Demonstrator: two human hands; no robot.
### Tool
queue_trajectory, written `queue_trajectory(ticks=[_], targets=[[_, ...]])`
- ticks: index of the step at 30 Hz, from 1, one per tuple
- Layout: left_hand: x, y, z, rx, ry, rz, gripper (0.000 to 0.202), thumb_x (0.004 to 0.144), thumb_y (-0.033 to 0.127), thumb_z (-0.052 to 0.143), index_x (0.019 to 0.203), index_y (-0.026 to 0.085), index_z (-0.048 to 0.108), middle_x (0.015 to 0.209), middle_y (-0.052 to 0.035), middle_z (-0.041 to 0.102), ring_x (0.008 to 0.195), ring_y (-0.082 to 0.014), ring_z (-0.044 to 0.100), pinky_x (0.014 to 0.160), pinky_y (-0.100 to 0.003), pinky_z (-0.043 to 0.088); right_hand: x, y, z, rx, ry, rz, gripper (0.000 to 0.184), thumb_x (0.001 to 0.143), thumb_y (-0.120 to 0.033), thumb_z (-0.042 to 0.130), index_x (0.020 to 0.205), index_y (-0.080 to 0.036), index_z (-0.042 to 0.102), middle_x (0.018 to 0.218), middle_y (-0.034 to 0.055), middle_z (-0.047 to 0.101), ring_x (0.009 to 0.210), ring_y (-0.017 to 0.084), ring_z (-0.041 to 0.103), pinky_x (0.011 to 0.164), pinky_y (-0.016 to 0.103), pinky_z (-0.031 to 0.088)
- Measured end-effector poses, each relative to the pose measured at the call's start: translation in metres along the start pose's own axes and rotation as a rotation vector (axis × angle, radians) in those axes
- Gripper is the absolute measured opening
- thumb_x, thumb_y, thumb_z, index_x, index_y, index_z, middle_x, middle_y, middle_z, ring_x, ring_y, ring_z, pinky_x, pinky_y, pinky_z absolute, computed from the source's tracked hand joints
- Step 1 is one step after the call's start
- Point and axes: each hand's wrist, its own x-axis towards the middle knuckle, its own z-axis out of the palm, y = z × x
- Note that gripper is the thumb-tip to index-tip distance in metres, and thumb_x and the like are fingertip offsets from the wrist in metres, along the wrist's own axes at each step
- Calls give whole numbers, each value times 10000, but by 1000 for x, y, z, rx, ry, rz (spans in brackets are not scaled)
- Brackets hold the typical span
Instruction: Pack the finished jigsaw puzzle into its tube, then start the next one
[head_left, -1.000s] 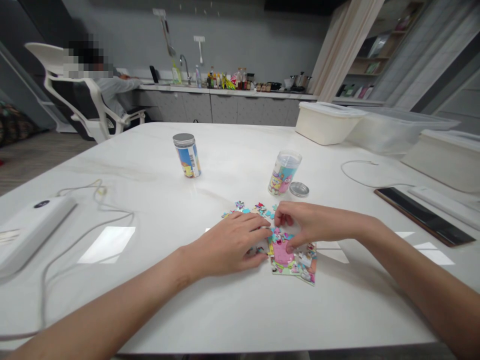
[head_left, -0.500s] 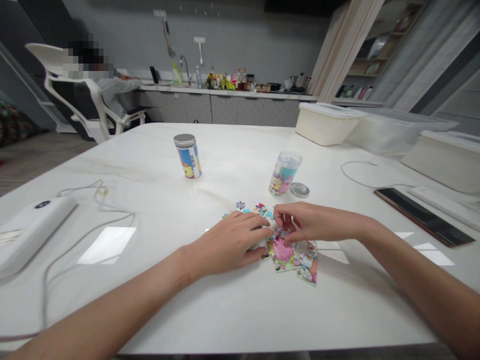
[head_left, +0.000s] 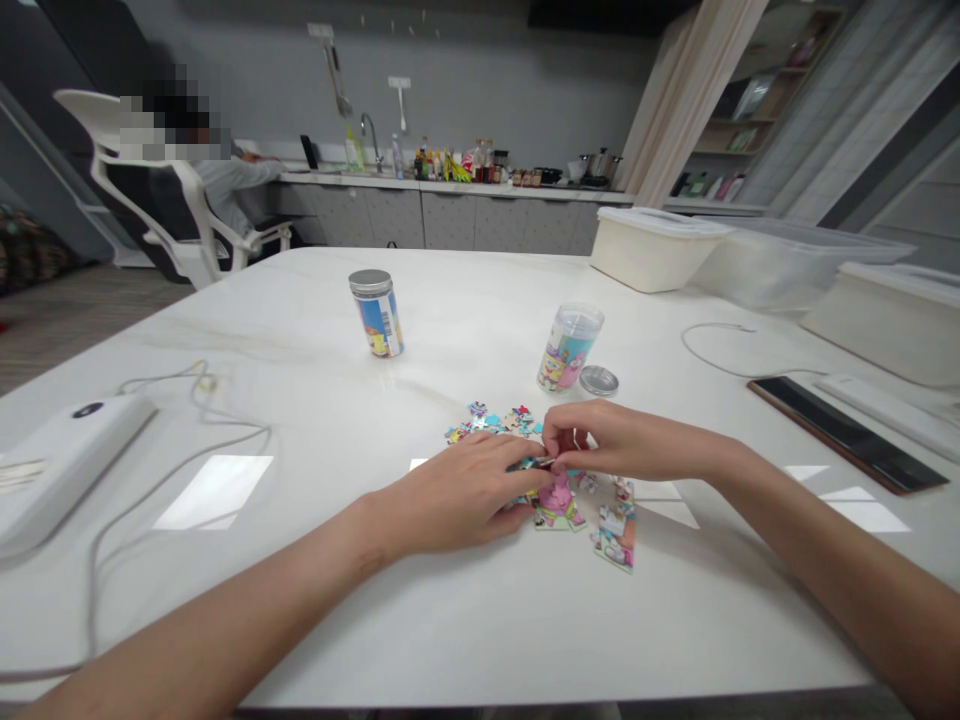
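Note:
A joined section of jigsaw puzzle (head_left: 556,505) with a pink cartoon figure lies partly under my left hand (head_left: 469,492). The fingers and thumb of that hand curl around its left side and hold it. My right hand (head_left: 600,440) is closed in a pinch at the section's upper edge, gripping a small puzzle piece (head_left: 546,462) mostly hidden by fingertips. To the right, apart from the pink part, lies another joined puzzle section (head_left: 616,528). Loose puzzle pieces (head_left: 480,422) are scattered just beyond both hands.
An open clear jar (head_left: 570,347) stands beyond my right hand, its metal lid (head_left: 599,380) beside it. A lidded jar (head_left: 377,314) is farther left. Storage boxes (head_left: 656,250) and a phone (head_left: 847,432) are right; a white power bank (head_left: 71,465) and cable left. A person sits at the back.
The pink section has shifted left and turned, leaving a gap before the right-hand section. My right hand has moved slightly left, to the upper edge. My left hand stays nearly in place.

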Motion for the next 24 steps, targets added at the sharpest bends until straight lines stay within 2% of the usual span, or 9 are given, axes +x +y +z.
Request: queue_trajectory(ticks=[5, 10, 17, 20, 22, 24], targets=[[1, 1, -2, 3, 2, 16, 192, 923, 175, 487, 1090, 189, 581, 1138, -81, 631, 1037, -205, 591, 893, -362, 467, 1, 1, 1, 0, 12, -26, 53, 883, -225, 514, 849, -195, 541, 815, 11, 584, 707, 133, 505, 620, 256, 393], [1, 0, 0, 9, 70, 8, 220, 911, 176, 509, 1123, 195, 567, 1175, -89, 624, 1057, -213, 589, 910, -368, 463, 0, 1, 0, 32, 43, -52, 77, 900, -257, 509, 866, -194, 538, 852, 20, 602, 741, 142, 532, 657, 271, 408], [0, 0, -5, -16, 202, -28, 196, 920, 143, 461, 1091, 165, 554, 1116, -78, 649, 1011, -188, 601, 880, -349, 463, 1, 4, 1, 22, 52, -35, 78, 903, -258, 496, 873, -194, 529, 854, 22, 601, 748, 147, 531, 660, 279, 407], [0, -3, -5, 31, 286, -100, 180, 920, 134, 448, 1054, 165, 564, 1013, -70, 649, 929, -191, 601, 814, -350, 474, 2, 6, 0, 22, 59, -31, 79, 904, -259, 495, 866, -195, 520, 855, 22, 597, 750, 147, 525, 666, 282, 410], [-1, -7, -2, 54, 277, -174, 175, 917, 125, 442, 1018, 170, 577, 967, -66, 637, 863, -190, 595, 770, -353, 481, 2, 6, 0, 26, 63, -28, 92, 910, -277, 493, 871, -198, 516, 861, 23, 598, 752, 148, 525, 665, 284, 410], [-2, -11, 1, 62, 229, -233, 181, 907, 107, 446, 1001, 173, 587, 1019, -82, 619, 845, -191, 594, 756, -363, 490, 1, 5, 0, 24, 71, -18, 126, 919, -318, 490, 882, -201, 516, 857, 24, 599, 747, 151, 525, 655, 286, 405]])
